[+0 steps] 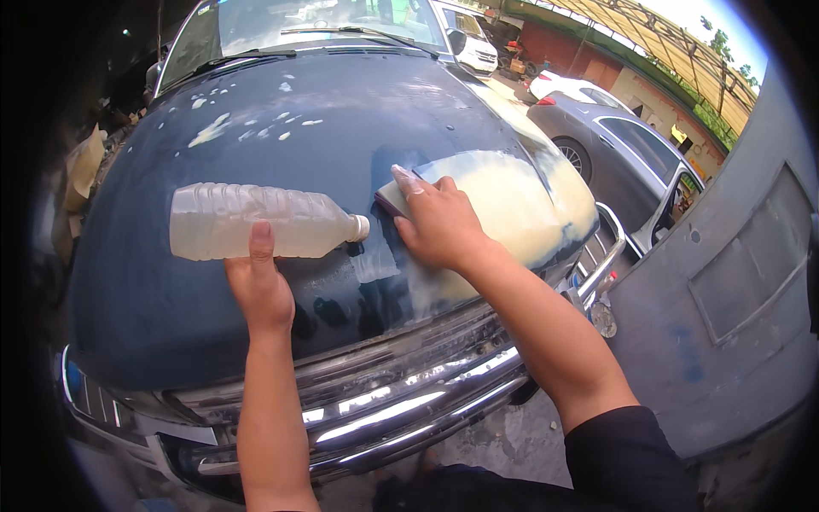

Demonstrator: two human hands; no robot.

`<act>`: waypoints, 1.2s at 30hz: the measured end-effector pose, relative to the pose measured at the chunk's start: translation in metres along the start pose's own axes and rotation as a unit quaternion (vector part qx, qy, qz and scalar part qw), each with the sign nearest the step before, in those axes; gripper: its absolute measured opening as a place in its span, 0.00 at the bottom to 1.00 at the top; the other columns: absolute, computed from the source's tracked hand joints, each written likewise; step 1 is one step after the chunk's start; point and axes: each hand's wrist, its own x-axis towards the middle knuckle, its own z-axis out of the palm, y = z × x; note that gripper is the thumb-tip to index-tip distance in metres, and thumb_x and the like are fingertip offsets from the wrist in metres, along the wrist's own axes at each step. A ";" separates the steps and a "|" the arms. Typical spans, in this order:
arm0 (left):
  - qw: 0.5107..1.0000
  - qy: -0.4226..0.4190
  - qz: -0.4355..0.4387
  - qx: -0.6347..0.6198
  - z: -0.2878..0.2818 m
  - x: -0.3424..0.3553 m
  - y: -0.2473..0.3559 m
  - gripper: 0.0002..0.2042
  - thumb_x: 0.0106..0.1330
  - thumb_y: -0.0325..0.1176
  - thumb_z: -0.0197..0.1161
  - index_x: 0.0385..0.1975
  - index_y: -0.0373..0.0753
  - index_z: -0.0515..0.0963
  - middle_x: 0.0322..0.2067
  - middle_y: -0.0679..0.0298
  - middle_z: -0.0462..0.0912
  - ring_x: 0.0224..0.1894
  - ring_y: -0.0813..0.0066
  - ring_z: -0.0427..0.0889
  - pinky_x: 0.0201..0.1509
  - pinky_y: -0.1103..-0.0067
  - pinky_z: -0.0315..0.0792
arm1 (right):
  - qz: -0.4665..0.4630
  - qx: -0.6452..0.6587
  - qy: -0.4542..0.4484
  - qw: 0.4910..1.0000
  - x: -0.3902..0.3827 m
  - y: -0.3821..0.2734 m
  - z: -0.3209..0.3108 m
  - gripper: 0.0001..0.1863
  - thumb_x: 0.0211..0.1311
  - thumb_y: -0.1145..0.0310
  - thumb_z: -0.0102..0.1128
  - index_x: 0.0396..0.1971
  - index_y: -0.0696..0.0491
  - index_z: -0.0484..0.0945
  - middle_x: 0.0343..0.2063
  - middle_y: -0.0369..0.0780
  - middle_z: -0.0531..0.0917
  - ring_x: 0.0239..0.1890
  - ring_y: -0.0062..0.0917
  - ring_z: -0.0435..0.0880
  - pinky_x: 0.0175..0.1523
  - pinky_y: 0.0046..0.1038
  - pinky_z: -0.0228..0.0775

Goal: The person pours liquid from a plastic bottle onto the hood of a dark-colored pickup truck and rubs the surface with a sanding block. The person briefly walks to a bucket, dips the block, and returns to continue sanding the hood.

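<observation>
My left hand (263, 286) is wrapped round a clear plastic bottle (260, 218) of cloudy liquid, thumb on its near side. The bottle lies almost level above the hood, its white-capped or pale neck pointing right. My right hand (439, 218) presses a flat sanding block (394, 198), greyish with a dark purple edge, against the hood; my fingers cover most of it. Pale residue coats a fingertip. The dark blue car hood (307, 111) has a large cream filler patch (503, 200) right of the block. Wet streaks run below the bottle's neck.
Small cream spots (210, 130) dot the hood's far left. Nearest me are the chrome grille (392, 418) and bumper bar. A grey panel (734, 282) stands at the right, with a plastic bottle (603, 317) beside it. A grey car (627, 149) is parked beyond.
</observation>
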 end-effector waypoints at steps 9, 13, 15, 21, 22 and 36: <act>1.000 -0.009 0.004 0.018 -0.014 0.001 -0.006 0.25 0.73 0.47 0.60 0.61 0.38 0.67 0.51 0.64 0.76 0.51 0.75 0.77 0.48 0.78 0.71 | -0.052 -0.002 0.044 0.998 -0.077 -0.028 0.000 0.36 0.58 0.64 0.62 0.68 0.52 0.63 0.60 0.43 0.75 0.49 0.43 0.73 0.52 0.42 0.68; 1.000 -0.003 -0.017 -0.008 -0.003 -0.002 -0.003 0.25 0.72 0.49 0.60 0.57 0.33 0.71 0.50 0.62 0.77 0.49 0.76 0.76 0.50 0.80 0.70 | 0.048 -0.036 -0.012 0.998 -0.018 -0.010 0.002 0.33 0.60 0.62 0.60 0.66 0.53 0.65 0.59 0.40 0.76 0.49 0.42 0.74 0.51 0.42 0.70; 1.000 0.002 -0.005 0.003 -0.008 -0.001 -0.001 0.26 0.72 0.49 0.61 0.57 0.33 0.71 0.49 0.62 0.77 0.48 0.77 0.76 0.49 0.80 0.70 | 0.015 -0.014 0.009 1.000 -0.035 -0.017 0.007 0.33 0.61 0.62 0.59 0.66 0.53 0.66 0.59 0.40 0.76 0.49 0.42 0.74 0.51 0.42 0.70; 1.000 -0.002 -0.022 0.007 -0.014 -0.001 -0.002 0.24 0.73 0.47 0.60 0.61 0.39 0.68 0.52 0.64 0.77 0.51 0.74 0.77 0.46 0.78 0.73 | -0.051 -0.021 0.047 0.997 -0.088 -0.041 -0.002 0.32 0.62 0.62 0.58 0.66 0.53 0.66 0.59 0.40 0.76 0.49 0.42 0.74 0.51 0.41 0.70; 1.000 -0.008 -0.019 0.004 -0.010 -0.001 -0.003 0.24 0.73 0.47 0.60 0.61 0.39 0.68 0.52 0.64 0.77 0.51 0.74 0.77 0.46 0.78 0.72 | -0.019 -0.025 0.033 0.999 -0.067 -0.032 -0.004 0.32 0.61 0.64 0.59 0.66 0.53 0.66 0.59 0.42 0.76 0.48 0.44 0.75 0.51 0.42 0.70; 0.999 -0.030 -0.012 0.006 -0.012 -0.001 -0.002 0.23 0.73 0.45 0.59 0.60 0.37 0.68 0.51 0.64 0.77 0.50 0.76 0.77 0.47 0.78 0.71 | 0.030 0.000 0.021 0.999 -0.040 -0.014 0.000 0.34 0.59 0.62 0.59 0.68 0.50 0.65 0.56 0.42 0.78 0.49 0.44 0.74 0.52 0.42 0.69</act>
